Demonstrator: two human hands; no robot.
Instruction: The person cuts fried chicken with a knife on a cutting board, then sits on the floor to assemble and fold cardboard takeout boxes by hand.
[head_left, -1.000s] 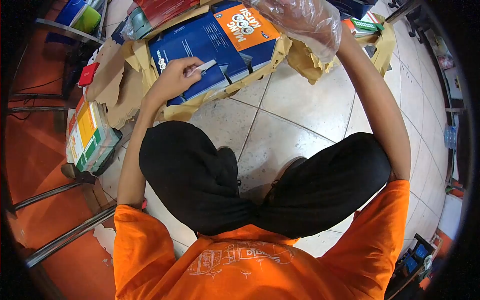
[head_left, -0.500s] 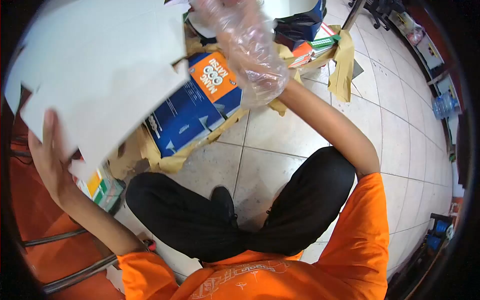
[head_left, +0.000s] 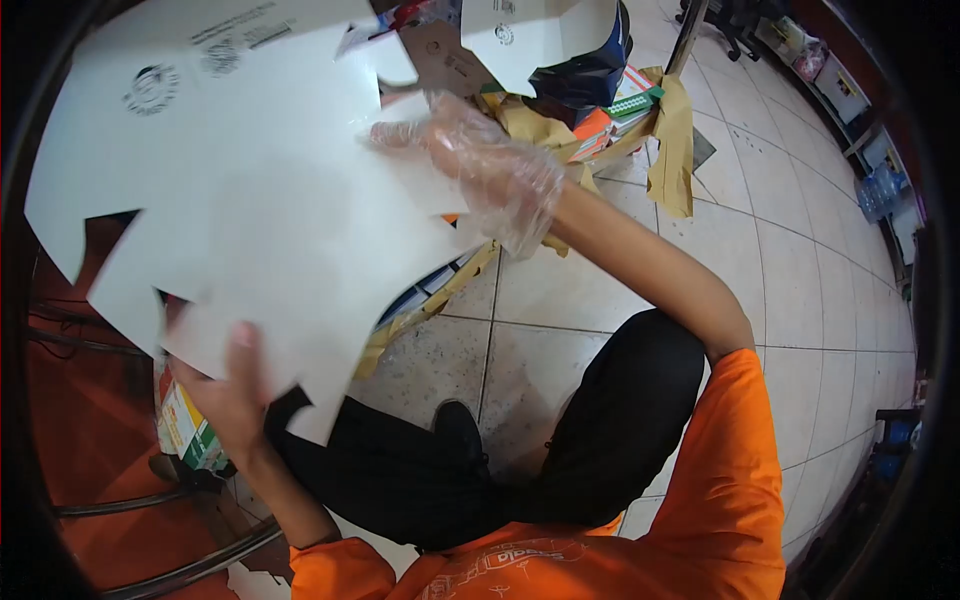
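A large white flat die-cut carton blank [head_left: 270, 210] fills the upper left, with notched edges and black printing on its far part. My bare left hand [head_left: 235, 400] grips its near edge, thumb on top and the fingers hidden underneath. My right hand [head_left: 485, 165], in a clear plastic glove, is at the blank's right side. One finger lies across the white face, and the hand appears closed on that edge. Below the blank, a strip of blue cartons [head_left: 430, 285] shows inside torn brown paper [head_left: 480, 265]; most of it is covered.
More white-and-blue cartons [head_left: 545, 45] stand at the back, beside orange and green boxes [head_left: 620, 105] in torn brown paper. Packs of coloured cartons [head_left: 190, 420] lie at left near metal bars [head_left: 130, 500]. A water bottle [head_left: 882, 190] is far right, on the tiled floor's edge.
The blank has come nearer and to the right with my left hand, covering the blue box. My right hand has lowered from above the box onto the blank's right side.
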